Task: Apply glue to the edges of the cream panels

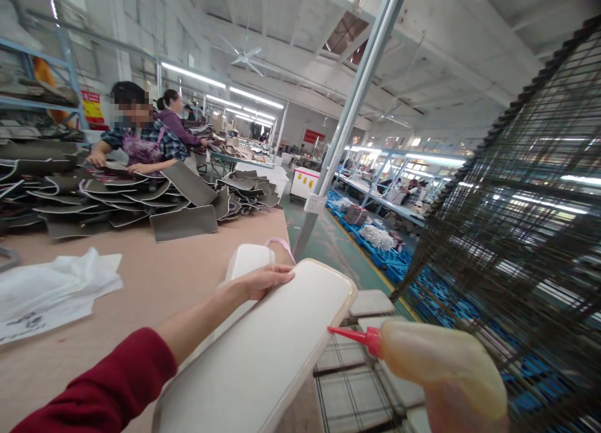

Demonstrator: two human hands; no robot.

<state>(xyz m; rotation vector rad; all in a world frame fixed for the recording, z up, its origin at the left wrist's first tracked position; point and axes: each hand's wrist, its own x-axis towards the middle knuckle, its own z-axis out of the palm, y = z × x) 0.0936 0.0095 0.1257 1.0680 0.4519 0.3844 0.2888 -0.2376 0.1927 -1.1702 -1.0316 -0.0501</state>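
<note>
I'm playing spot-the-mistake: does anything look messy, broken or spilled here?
The dark grey, white-edged panels on the tan table lie heaped at uneven angles. Overhead, a brown patch interrupts the white ceiling; it may be damage, I can't tell. No spill stands out around the yellowish, red-nozzled plastic bottle.

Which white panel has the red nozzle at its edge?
The big front panel, with the left hand on its upper edge; the red nozzle tip is at its right edge. Other white panels show behind it or at the wire rack.
</note>
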